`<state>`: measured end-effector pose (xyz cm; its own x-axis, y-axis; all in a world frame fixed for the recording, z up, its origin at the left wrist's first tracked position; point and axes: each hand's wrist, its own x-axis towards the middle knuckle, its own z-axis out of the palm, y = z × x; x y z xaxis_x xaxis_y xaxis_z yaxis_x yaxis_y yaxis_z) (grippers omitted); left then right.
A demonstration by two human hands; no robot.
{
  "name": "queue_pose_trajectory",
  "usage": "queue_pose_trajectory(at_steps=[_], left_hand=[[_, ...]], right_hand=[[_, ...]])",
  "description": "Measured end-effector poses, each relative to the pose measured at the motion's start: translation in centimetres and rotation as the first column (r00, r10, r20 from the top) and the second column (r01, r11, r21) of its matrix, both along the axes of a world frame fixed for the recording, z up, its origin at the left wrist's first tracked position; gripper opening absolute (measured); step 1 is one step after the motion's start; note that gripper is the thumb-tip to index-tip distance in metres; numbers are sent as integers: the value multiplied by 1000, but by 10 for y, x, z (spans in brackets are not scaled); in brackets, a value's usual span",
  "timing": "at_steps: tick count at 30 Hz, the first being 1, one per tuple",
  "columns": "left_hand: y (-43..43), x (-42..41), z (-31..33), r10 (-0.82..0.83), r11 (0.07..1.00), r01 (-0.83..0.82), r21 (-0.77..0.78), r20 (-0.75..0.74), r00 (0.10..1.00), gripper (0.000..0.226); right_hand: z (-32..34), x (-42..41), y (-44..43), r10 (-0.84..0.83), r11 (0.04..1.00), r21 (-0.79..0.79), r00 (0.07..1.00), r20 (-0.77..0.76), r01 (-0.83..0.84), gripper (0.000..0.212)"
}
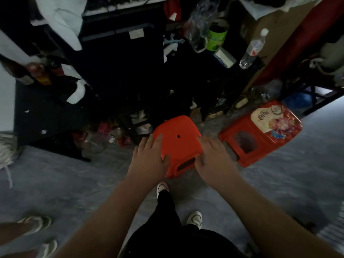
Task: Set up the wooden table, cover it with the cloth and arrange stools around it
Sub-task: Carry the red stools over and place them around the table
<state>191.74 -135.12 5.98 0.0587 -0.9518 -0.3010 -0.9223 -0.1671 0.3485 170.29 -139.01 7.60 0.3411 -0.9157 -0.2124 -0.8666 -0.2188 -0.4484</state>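
Beside the box-topped stool [248,160], left hand [149,158] and right hand [214,158] grip the plain stool [178,144].

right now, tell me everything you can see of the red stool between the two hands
The red stool looks like moulded plastic: square seat, rounded corners, a small hole in the middle, a slot in its near side. It is upright over the grey floor. The left hand and right hand grip its side edges.

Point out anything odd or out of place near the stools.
Beside the held stool, the second red stool has a printed packet lying across its seat. Bottles and wrappers litter the floor by the dark shelves.
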Motion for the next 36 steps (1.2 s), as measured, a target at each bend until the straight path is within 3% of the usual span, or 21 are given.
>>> queue_pose_trajectory(at_steps=[5,11,15,18,20,23,25,29,36], left_hand=[[-65,27,-82,-149,985,137,108,102,984,81],[-126,34,-207,-57,977,43,207,59,997,72],[-151,29,-296,147,943,-132,305,-26,989,78],[-159,23,-358,289,898,-263,352,-22,957,89],[-166,20,-392,462,832,-409,375,-60,885,100],[-172,15,-431,700,692,-572,440,-216,680,113],[-170,9,-448,745,662,-612,434,-291,600,116],[-166,-2,-457,782,623,-681,385,-289,552,118],[-161,-2,-393,707,706,-624,335,-273,653,117]], right_hand=[[-61,12,-63,-51,998,39,995,-83,54,63],[-179,22,-131,-17,990,137,984,-179,42,67],[-283,22,-177,15,975,221,982,-190,28,70],[-356,18,-210,-38,957,272,975,-220,99,85],[-396,14,-232,-79,944,297,972,-221,144,99],[-442,6,-257,-183,894,378,967,-176,238,118],[-461,1,-263,-232,855,442,963,-140,270,122],[-470,0,-259,-263,858,432,960,-94,277,117],[-404,-13,-240,-312,847,438,949,-49,301,113]])
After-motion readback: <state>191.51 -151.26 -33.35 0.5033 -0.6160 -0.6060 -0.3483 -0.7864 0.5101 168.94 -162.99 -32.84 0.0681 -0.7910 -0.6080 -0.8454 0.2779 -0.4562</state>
